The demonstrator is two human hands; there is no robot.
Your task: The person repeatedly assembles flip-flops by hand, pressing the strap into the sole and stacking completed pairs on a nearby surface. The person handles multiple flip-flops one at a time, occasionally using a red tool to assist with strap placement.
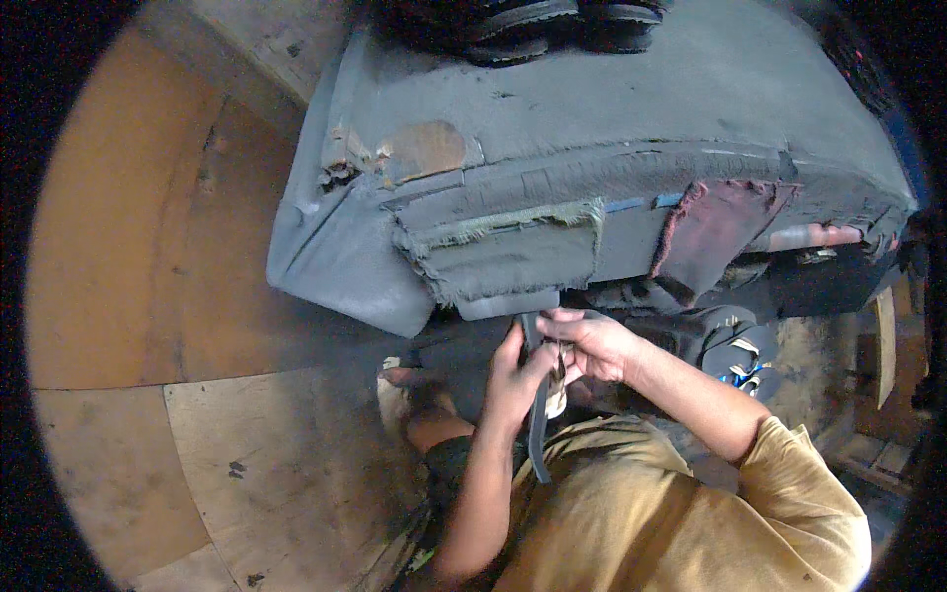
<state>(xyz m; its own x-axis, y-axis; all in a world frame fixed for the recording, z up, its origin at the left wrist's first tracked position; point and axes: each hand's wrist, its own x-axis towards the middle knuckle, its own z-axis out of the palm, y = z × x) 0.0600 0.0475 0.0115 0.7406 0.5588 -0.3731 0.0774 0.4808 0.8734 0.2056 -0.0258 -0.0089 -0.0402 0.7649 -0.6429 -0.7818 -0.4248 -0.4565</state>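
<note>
Close in front of my body I hold a dark grey sandal [538, 439] nearly edge-on, its long thin sole pointing down toward my shirt. My left hand [511, 380] is closed round the sole, thumb toward the straps. The fingers of my right hand [595, 345] pinch together at the sandal's upper end, by its pale straps. What the right fingertips grip exactly is partly hidden. Just beyond both hands is the front edge of a grey, dust-covered workbench [612, 109].
Frayed cloth pieces, one grey [508, 259] and one reddish [720, 232], hang from the bench edge. Dark footwear [552, 25] lies at the bench's back. Several sandals [738, 357] with pale and blue straps are stacked at right. Wooden boards [266, 464] cover the left floor.
</note>
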